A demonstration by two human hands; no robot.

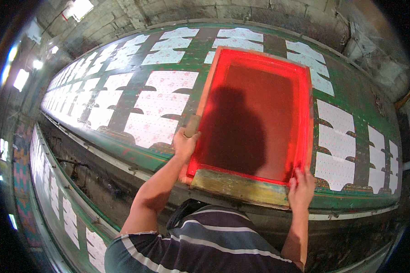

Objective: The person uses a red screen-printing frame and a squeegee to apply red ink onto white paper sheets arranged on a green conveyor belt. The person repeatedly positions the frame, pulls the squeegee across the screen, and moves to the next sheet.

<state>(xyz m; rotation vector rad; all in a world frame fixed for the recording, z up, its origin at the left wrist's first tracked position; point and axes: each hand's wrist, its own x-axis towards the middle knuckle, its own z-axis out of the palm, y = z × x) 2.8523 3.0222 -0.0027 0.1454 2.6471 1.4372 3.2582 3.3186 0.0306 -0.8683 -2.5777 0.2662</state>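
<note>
The red printing screen (255, 113) lies flat on the long green tabletop (351, 91), over one of the white cut cloth pieces (159, 109) that are laid in rows along it. I judge it a wide, stiff wooden frame with a thin, tight mesh inside, not very heavy but awkward and easy to tear, so it is better to take it by the frame and never by the mesh. The left hand (185, 143) has its grip closed on the left side bar near the front corner, and the right hand (300, 189) grasps the front right corner, beside the yellowish wooden front bar (239, 186).
</note>
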